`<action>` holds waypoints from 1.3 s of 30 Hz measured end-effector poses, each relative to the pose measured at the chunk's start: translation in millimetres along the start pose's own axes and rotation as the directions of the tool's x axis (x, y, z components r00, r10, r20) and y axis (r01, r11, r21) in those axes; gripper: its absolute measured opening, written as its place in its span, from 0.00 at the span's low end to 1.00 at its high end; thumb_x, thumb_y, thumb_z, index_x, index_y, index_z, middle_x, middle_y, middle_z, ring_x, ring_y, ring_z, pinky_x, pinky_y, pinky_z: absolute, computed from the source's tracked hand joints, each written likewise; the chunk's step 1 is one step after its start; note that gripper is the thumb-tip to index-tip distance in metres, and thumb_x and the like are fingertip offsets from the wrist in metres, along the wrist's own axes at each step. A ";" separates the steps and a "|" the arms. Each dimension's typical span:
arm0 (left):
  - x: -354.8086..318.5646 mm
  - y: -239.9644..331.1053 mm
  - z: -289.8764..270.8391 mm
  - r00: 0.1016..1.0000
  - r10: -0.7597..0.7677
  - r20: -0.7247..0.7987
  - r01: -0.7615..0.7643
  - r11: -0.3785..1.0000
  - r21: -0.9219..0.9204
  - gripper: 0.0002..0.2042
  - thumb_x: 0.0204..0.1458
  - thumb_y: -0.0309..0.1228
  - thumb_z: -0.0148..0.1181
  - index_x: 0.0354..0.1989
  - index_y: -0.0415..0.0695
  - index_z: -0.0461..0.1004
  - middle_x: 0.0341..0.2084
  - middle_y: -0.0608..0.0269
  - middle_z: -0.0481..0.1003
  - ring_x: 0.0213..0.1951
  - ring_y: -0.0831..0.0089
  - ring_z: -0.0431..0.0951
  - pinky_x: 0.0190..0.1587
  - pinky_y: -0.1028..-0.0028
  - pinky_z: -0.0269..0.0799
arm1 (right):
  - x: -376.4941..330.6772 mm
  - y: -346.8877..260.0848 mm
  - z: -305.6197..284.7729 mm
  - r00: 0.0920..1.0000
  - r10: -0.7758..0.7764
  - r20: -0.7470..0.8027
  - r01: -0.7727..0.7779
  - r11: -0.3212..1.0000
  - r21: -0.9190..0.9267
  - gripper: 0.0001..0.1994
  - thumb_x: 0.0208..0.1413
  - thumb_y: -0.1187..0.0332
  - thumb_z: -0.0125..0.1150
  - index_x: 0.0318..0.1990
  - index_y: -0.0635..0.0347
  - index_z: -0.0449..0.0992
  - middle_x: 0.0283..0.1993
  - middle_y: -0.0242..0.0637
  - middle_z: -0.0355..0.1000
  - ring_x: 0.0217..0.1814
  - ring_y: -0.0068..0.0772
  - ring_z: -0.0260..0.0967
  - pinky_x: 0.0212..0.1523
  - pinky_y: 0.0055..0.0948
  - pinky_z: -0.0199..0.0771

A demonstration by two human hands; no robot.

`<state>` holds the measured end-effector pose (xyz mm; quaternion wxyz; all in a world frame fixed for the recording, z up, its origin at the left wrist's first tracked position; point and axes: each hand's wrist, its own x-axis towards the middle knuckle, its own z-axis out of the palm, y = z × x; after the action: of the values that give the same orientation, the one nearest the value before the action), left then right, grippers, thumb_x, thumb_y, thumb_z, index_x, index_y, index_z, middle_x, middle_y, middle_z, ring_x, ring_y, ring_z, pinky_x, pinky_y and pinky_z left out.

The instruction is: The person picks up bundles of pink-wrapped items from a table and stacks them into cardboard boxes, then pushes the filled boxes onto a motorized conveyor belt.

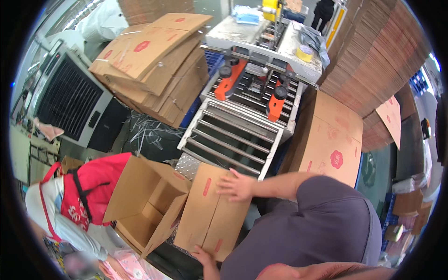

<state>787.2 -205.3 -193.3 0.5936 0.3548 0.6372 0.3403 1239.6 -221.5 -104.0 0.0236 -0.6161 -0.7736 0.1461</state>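
A brown cardboard carton (201,212) stands in front of me, its two top flaps folded down and meeting at a middle seam. My right hand (237,185) lies flat on the far part of its top, fingers spread. At the near edge of the same carton rests my left hand (204,256), its fingers stretched against the cardboard. Immediately left is an open carton (135,200) with raised flaps; the visible part of its inside shows bare cardboard.
Beyond the carton a roller conveyor (233,135) leads to a machine with orange guides (275,108). A tape roll (304,53) lies on it. Flattened cartons (154,51) are stacked left, more (368,51) right. A co-worker in a red apron (95,186) bends over pink packages (126,266).
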 end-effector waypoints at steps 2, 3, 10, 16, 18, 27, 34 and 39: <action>-31.3 8.9 91.2 0.998 0.013 -0.069 -0.001 0.983 0.182 0.32 0.67 0.40 0.44 0.73 0.45 0.35 0.68 0.43 0.50 0.64 0.53 0.61 0.64 0.53 0.61 | -3.2 66.8 -1.4 0.998 -0.016 -0.068 0.014 1.000 -0.025 0.31 0.65 0.43 0.36 0.74 0.38 0.49 0.78 0.32 0.41 0.81 0.44 0.32 0.73 0.64 0.27; -72.5 63.2 166.0 0.993 0.014 -0.118 0.023 0.952 0.304 0.33 0.67 0.40 0.44 0.72 0.43 0.35 0.68 0.42 0.50 0.63 0.53 0.61 0.64 0.54 0.61 | -4.9 91.3 -6.4 0.993 0.038 -0.115 -0.036 0.999 0.018 0.31 0.65 0.43 0.38 0.73 0.37 0.51 0.78 0.31 0.41 0.80 0.44 0.32 0.73 0.64 0.26; 25.1 13.0 350.3 0.977 0.211 0.011 -0.211 0.977 0.019 0.34 0.67 0.39 0.46 0.73 0.48 0.32 0.70 0.46 0.48 0.64 0.53 0.61 0.64 0.57 0.63 | -16.8 250.8 -51.7 0.945 0.278 -0.173 -0.288 0.957 -0.036 0.30 0.63 0.41 0.38 0.72 0.32 0.54 0.77 0.28 0.44 0.80 0.43 0.34 0.71 0.71 0.28; 52.5 113.6 510.0 0.955 0.243 0.170 -0.269 0.951 0.150 0.38 0.67 0.36 0.46 0.73 0.47 0.25 0.71 0.44 0.47 0.67 0.54 0.58 0.66 0.60 0.59 | -30.6 380.2 -73.7 0.853 0.443 -0.275 -0.467 0.884 -0.025 0.29 0.64 0.41 0.37 0.71 0.32 0.55 0.77 0.29 0.46 0.80 0.42 0.36 0.71 0.71 0.27; 52.1 124.3 536.9 0.955 0.204 0.216 -0.237 0.961 0.142 0.37 0.67 0.37 0.45 0.74 0.47 0.25 0.71 0.44 0.46 0.68 0.54 0.57 0.67 0.61 0.57 | -37.5 400.8 -80.1 0.833 0.464 -0.303 -0.491 0.871 -0.017 0.28 0.64 0.44 0.39 0.70 0.34 0.57 0.75 0.31 0.49 0.79 0.42 0.37 0.72 0.67 0.30; 57.9 43.2 464.8 0.652 -0.164 0.740 -0.207 0.900 0.383 0.38 0.63 0.55 0.46 0.75 0.58 0.37 0.69 0.63 0.56 0.63 0.60 0.64 0.56 0.59 0.63 | -168.0 279.9 -12.0 0.631 0.510 -0.585 -0.394 0.860 0.325 0.32 0.55 0.57 0.62 0.65 0.59 0.61 0.63 0.49 0.61 0.66 0.55 0.58 0.68 0.50 0.56; 45.3 -46.5 209.5 0.679 -0.628 0.380 -0.211 0.329 0.920 0.38 0.57 0.57 0.54 0.69 0.44 0.56 0.49 0.56 0.76 0.41 0.64 0.78 0.37 0.69 0.72 | -358.6 109.3 158.5 0.057 0.960 0.273 -0.963 -0.019 0.267 0.55 0.47 0.46 0.66 0.74 0.58 0.36 0.77 0.55 0.33 0.80 0.59 0.28 0.74 0.57 0.35; 38.5 -33.0 103.3 0.792 -0.550 0.266 -0.206 0.168 0.964 0.37 0.56 0.57 0.54 0.66 0.42 0.62 0.52 0.43 0.75 0.55 0.54 0.75 0.58 0.64 0.69 | -347.6 1.1 201.7 0.154 0.942 0.297 -0.973 0.197 -0.121 0.42 0.58 0.59 0.53 0.74 0.57 0.36 0.77 0.51 0.36 0.79 0.57 0.33 0.73 0.57 0.41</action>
<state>887.0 -188.1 -247.8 0.4247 0.6494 0.5299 -0.3424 1280.3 -594.8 -247.2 -0.1641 -0.9318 -0.1937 0.2593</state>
